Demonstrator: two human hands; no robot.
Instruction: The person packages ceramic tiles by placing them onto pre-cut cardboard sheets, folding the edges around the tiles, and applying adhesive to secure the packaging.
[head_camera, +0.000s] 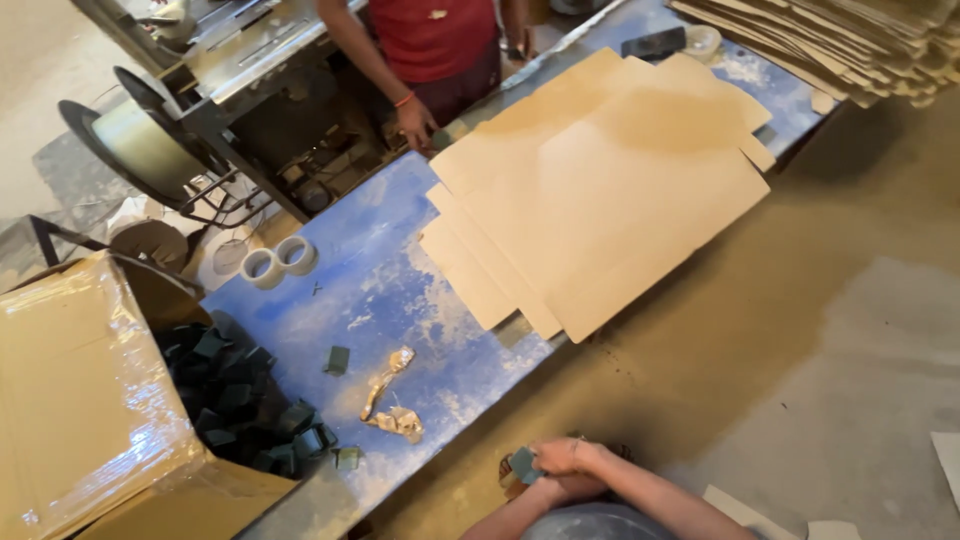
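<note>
Left of my worn blue table (400, 290), a film-wrapped cardboard carton (80, 390) spills dark green blocks (240, 405); my hands (560, 465), left from right indistinguishable, clasp one small green block (523, 464), long axis unreadable.

Flat cardboard sheets (600, 190) lie on the blue table (390, 290) well beyond the fingers — two tape rolls (278, 260), crumpled gold foil (392, 405) nearer, left of them.
</note>
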